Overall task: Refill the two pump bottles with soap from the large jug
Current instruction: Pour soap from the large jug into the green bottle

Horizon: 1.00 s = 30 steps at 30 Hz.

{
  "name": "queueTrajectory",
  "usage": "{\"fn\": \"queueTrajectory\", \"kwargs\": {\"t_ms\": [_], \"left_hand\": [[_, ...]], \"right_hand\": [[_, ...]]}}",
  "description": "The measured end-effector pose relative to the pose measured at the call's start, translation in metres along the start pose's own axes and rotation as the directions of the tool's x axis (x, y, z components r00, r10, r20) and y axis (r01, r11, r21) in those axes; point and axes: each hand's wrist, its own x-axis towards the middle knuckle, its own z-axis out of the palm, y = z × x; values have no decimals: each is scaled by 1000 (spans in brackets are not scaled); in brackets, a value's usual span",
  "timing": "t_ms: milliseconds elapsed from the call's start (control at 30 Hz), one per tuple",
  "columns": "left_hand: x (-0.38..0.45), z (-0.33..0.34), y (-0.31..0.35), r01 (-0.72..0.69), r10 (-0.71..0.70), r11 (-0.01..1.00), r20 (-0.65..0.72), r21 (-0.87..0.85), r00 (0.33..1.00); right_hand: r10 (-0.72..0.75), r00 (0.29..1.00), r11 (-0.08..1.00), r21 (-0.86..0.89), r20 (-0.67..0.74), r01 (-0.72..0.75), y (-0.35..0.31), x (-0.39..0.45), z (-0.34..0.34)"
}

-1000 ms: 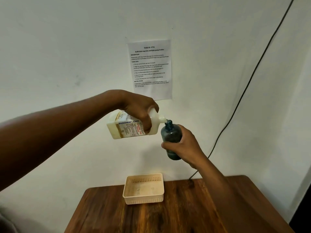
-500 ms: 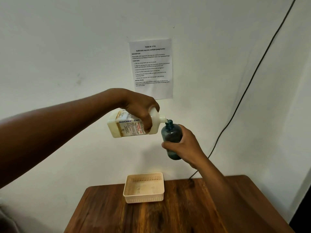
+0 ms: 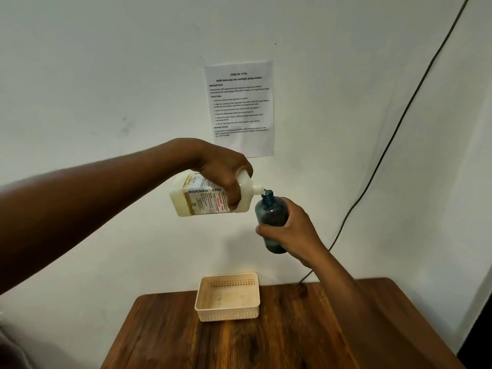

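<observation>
Step in hand: pouring soap into a pump bottle, done in the air above the desk (image 3: 306,334). By my read this is the first of the two; no other pump bottle is in view, and the basket (image 3: 227,296) looks to hold nothing.

Landmark: bottle (image 3: 271,214), dark blue-tinted, neck open, no pump head on it. It is held upright, tilted slightly, well above the desk and up and to the right of the basket.

Right hand (image 3: 290,233): fingers and thumb wrapped round the lower body of the bottle, forearm rising from the lower right.

Jug (image 3: 210,198): white, labelled, lying nearly horizontal just left of the bottle, its spout tipped slightly down and meeting the bottle's mouth. Whether soap is flowing I cannot tell; the fill level is too dark to read.

Left hand (image 3: 226,174): clamped over the jug's shoulder from above, thumb in front over the label, arm stretched in from the left.

Behind the bottle: a printed sheet (image 3: 239,107) on the wall; a cable (image 3: 372,171) runs down to its right.

Next move, as judged: hold spout and mouth aligned, tilt the jug gradually, then level it off before the bottle overfills. The narrow mouth leaves little margin; a drift would spill down the bottle onto the right hand
</observation>
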Motion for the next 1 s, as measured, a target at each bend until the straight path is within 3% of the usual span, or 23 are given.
{"fn": "queueTrajectory", "kwargs": {"t_ms": [1000], "left_hand": [[-5, -3, 8, 14, -14, 999, -6, 37, 1000]], "right_hand": [[-23, 1000, 1000, -8, 6, 23, -1, -4, -1]]}}
